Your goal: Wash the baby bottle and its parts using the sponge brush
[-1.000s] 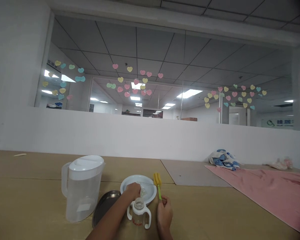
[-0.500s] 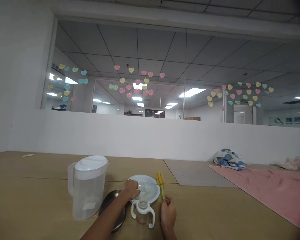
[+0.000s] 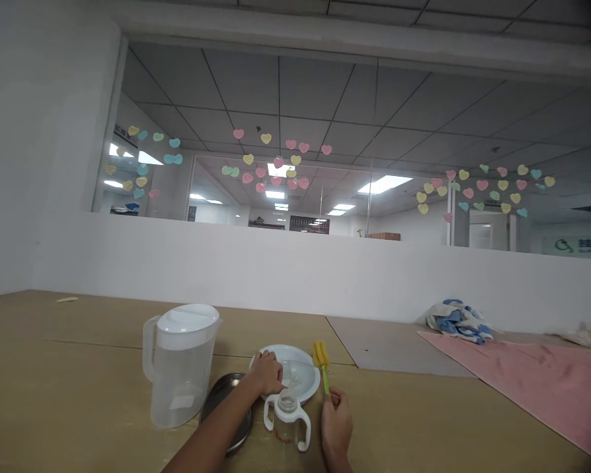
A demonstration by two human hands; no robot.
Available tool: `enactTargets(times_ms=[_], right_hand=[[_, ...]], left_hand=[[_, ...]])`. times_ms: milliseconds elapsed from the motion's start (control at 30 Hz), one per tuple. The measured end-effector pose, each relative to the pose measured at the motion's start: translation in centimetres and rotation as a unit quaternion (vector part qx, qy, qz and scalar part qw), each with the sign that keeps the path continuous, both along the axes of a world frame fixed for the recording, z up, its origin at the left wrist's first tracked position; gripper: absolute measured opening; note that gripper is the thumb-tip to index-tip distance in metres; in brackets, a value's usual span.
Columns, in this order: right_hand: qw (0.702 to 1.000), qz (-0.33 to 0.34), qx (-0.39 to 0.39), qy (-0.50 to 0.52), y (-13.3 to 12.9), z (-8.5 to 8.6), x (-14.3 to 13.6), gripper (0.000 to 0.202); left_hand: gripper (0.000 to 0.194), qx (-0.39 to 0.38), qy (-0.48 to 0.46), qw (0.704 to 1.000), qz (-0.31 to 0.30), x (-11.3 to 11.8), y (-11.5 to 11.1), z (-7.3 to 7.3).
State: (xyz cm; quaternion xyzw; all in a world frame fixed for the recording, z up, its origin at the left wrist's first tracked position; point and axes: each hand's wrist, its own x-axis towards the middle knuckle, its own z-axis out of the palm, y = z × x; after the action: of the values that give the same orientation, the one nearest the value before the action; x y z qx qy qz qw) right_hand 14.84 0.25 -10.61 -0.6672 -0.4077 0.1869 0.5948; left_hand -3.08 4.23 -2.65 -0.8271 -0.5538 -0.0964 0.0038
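Observation:
My right hand point(image 3: 337, 420) is closed round the green handle of a sponge bottle brush point(image 3: 320, 355), its yellow head pointing up and away. At the left side of a white bowl point(image 3: 309, 397) is my left hand point(image 3: 266, 372). Its fingers are curled, and whatever they may grip is hidden. Small clear pieces point(image 3: 293, 380), too faint to name, lie in the bowl. Between my hands a clear baby bottle point(image 3: 286, 424) with two white handles stands upright, its top uncapped. My left forearm passes over an oval metal tray point(image 3: 221, 393) and hides part of it.
A clear plastic pitcher point(image 3: 181, 374) with a white lid stands left of the tray. Farther right are a pink cloth point(image 3: 526, 374) and a crumpled blue and white cloth point(image 3: 458, 322). A grey mat point(image 3: 389, 348) lies behind the brush, before a low white wall.
My left hand has shifted slightly within the bowl area, its fingers now turned more away from me. My right hand keeps the brush almost where it was. The whole view has swung slightly.

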Motion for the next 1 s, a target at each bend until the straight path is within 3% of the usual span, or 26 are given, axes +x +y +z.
enactTargets(times_ms=[200, 300, 433, 567, 767, 933, 1000], right_hand=[[1.0, -0.003, 0.004, 0.003, -0.1, 0.2, 0.0, 0.036], [1.0, -0.015, 0.006, 0.002, 0.0, 0.1, -0.1, 0.034], [1.0, -0.023, 0.019, -0.009, 0.1, 0.0, 0.0, 0.035], [0.998, -0.058, 0.023, -0.012, 0.4, -0.2, 0.1, 0.038], [0.994, -0.103, 0.033, -0.021, 0.3, -0.1, 0.2, 0.036], [0.989, -0.12, 0.073, -0.045, -0.8, 1.3, -0.7, 0.045], [0.986, -0.102, 0.117, -0.061, -1.3, 1.8, -1.2, 0.05]], left_hand=[[0.01, -0.052, 0.036, 0.998, 0.009, 0.7, -0.4, 0.8], [0.014, -0.088, 0.021, 0.996, 0.018, 0.6, -0.5, 0.8], [0.012, -0.099, -0.061, 0.993, 0.026, -0.2, -0.6, 1.0], [0.029, -0.096, -0.188, 0.977, 0.021, -1.4, -0.3, 1.7], [0.028, -0.141, -0.389, 0.91, 0.02, -2.9, -0.7, 2.3], [0.029, -0.143, -0.508, 0.849, 0.01, -3.8, -2.8, 0.4], [0.023, -0.124, -0.585, 0.801, -0.018, -3.9, -3.6, -0.6]])
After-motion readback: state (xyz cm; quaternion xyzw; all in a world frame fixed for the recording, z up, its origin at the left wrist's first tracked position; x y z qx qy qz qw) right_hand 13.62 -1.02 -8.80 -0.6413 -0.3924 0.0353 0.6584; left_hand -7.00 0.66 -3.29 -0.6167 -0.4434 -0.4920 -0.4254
